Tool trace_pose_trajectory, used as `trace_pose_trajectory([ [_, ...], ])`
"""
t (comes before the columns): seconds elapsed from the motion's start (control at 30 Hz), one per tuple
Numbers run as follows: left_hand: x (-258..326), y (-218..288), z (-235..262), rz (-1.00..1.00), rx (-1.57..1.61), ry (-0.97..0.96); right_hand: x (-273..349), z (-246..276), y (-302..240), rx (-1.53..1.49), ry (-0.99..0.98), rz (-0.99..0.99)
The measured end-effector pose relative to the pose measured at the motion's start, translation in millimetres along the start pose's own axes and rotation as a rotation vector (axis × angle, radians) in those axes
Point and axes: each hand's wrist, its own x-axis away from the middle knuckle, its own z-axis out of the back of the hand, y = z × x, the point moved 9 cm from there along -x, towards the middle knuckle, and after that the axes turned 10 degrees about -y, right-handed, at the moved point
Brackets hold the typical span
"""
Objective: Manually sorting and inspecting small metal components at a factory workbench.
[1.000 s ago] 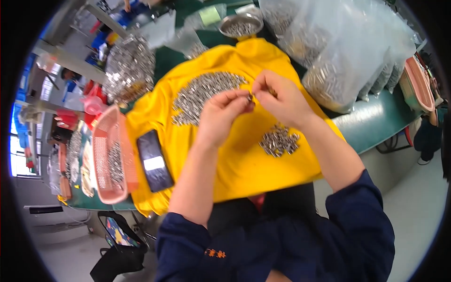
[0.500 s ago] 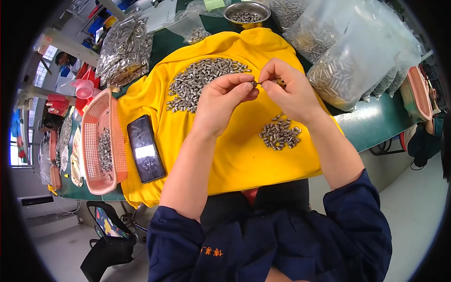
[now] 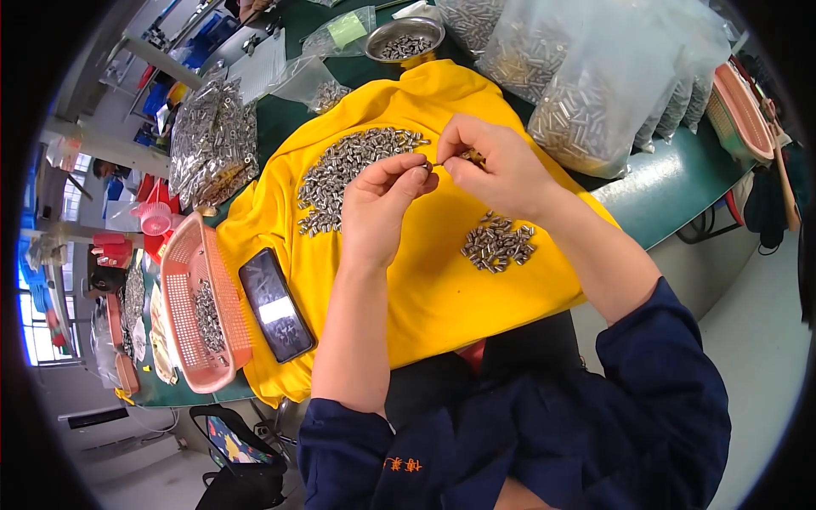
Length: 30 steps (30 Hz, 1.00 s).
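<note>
My left hand (image 3: 376,208) pinches a small metal cylinder (image 3: 427,167) between thumb and fingertips above the yellow cloth (image 3: 416,293). Facing it, my right hand (image 3: 503,174) is closed on a thin dark tool, whose tip meets the cylinder. A brass-coloured piece (image 3: 474,156) shows among the right fingers; most of it is hidden. Behind my left hand spreads a large pile of short silvery cylinders (image 3: 340,174). A smaller pile of similar cylinders (image 3: 497,242) lies below my right hand.
Left on the cloth's edge lies a phone (image 3: 277,306), beside a pink basket (image 3: 180,314) holding small metal parts. Bags of metal parts (image 3: 582,119) crowd the back right. A steel bowl (image 3: 406,27) and another filled bag (image 3: 212,140) stand farther back on the green table (image 3: 671,191).
The view has turned and shifted, so the table things appear displaced. Both hands keep the same hold, fingertips together, with the cylinder still between them.
</note>
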Motion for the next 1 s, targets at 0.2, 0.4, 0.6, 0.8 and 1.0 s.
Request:
trace_pose_trajectory([
  [0.2, 2, 2, -2, -0.012, 0.01, -0.017, 0, -6, -3, 0.042, 0.015, 0.003],
  [0.4, 3, 8, -1, -0.04, -0.13, -0.001, -1, -9, -5, 0.203, 0.029, -0.02],
  [0.6, 1, 0, 4, 0.015, -0.012, -0.007, -1, -12, 4, 0.05, 0.092, -0.022],
  [0.8, -8, 4, 24, -0.011, -0.209, 0.122, 2, 18, 26, -0.263, 0.28, -0.081],
  [1.0, -100, 45, 3, -0.173, -1.015, 0.047, 13, 16, -26, 0.276, 0.319, 0.296],
])
